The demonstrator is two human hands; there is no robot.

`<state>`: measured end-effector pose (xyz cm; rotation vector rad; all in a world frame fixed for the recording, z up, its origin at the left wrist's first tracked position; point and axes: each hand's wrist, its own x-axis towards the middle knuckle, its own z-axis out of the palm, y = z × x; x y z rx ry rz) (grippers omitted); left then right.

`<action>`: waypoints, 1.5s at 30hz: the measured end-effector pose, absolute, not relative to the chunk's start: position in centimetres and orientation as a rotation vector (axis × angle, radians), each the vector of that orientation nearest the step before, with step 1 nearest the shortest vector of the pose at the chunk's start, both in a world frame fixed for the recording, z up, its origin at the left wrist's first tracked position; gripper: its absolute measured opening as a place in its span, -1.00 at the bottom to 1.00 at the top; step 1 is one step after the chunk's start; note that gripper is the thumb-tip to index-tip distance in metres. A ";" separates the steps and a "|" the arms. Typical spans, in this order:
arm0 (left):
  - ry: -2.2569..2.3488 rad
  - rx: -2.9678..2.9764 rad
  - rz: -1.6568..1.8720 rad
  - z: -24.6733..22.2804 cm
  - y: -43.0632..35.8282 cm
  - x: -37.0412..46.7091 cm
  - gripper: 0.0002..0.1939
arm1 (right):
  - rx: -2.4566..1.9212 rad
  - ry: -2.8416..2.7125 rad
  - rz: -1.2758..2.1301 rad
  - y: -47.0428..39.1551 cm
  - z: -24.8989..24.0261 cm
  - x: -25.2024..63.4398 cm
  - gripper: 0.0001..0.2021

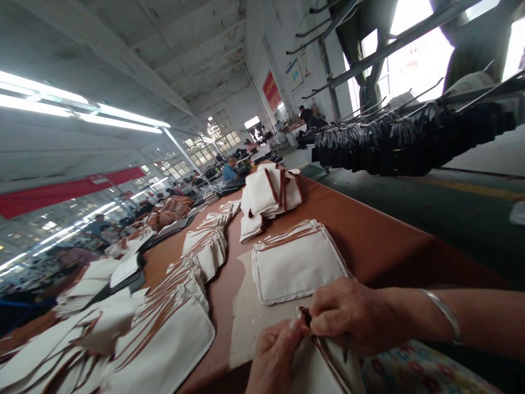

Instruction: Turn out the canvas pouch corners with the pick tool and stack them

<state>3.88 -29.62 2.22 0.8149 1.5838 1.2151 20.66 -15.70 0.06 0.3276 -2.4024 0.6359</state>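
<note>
A white fabric piece with brown edging [324,369] is at the table's near edge, low in the view. My left hand [274,353] pinches its top edge between thumb and fingers. Just to the right, my right hand [346,312], with a silver bracelet on the wrist, grips the same brown edging, fingers curled closed. The two hands almost touch. Beyond them a neat stack of white pieces [299,268] lies flat on a pale board [246,323]. The lower part of the held piece is cut off by the frame.
A heap of white pieces [266,191] sits farther back on the brown table [348,213]. Overlapping rows of white pieces [168,345] run along the left. A rack of dark items [394,148] stands at the right. People sit in the distance.
</note>
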 end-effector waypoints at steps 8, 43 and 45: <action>1.642 1.069 0.985 1.8 -29.6 3.9 -0.43 | 0.411 -2.312 0.247 -15.8 -1.2 20.8 -0.76; 1.486 0.740 1.166 2.9 -29.4 4.0 -0.83 | -0.118 -1.982 2.220 -14.9 -0.1 20.3 -0.67; 1.500 0.736 1.195 2.5 -29.3 4.2 -0.85 | -0.134 -1.978 2.223 -15.0 -0.4 20.2 -0.67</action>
